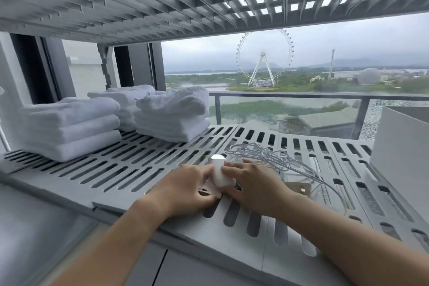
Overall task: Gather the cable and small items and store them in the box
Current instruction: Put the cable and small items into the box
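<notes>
White plastic, a small rounded item (pixel 219 175), sits pinched between both hands near the front edge of the slatted shelf (pixel 130 169). Left hand (pixel 185 189) and right hand (pixel 251 187) are pressed together around it, fingers curled. The tangled cable (pixel 276 158) lies just beyond and right of the right hand, which is nearer. The box (pixel 399 144) stands at the right edge.

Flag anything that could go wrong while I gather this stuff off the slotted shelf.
1. The slotted shelf has wide openings; a small item could slip through if it leaves the grip of the left hand or right hand, both closed around the white object.
2. The cable lies in a loose tangle and may snag while being lifted toward the box.
</notes>
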Tool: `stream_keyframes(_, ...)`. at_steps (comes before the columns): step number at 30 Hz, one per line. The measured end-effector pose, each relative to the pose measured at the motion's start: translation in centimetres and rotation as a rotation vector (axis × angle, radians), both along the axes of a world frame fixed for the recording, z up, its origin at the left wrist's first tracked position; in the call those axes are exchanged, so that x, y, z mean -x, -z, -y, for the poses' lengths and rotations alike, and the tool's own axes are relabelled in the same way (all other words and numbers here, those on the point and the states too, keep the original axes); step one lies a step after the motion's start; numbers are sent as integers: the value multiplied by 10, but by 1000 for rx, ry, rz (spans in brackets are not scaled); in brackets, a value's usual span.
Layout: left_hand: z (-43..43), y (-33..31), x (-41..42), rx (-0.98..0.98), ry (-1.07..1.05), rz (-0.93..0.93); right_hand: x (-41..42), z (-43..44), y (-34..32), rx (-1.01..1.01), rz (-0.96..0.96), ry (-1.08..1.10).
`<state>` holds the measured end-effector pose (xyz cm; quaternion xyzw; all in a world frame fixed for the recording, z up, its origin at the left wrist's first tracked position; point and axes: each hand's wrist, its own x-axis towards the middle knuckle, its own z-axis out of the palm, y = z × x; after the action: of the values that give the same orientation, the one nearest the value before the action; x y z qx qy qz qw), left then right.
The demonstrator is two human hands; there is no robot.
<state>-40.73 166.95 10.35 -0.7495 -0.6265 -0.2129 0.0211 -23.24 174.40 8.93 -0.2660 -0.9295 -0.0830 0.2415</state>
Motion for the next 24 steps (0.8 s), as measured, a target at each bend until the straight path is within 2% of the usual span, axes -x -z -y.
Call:
stream_keyframes(3, 1, 5, -3, -95, -58, -82, -2, 3, 1, 3, -38, -2)
stream_keyframes(11, 2, 10, -7, -307, -17, 46, -9, 13, -1, 62, -158, -62)
stream_keyframes(17, -3, 9, -16, -247, 163, 65, -14, 17, -5, 119, -200, -156)
stream_keyframes(21, -4, 14, -14, -272, 112, 41, -13, 14, -3, 106, -202, -128)
stream_keyframes(24, -4, 14, -15, -296, 103, 34, -13, 13, -2, 77, -272, -85)
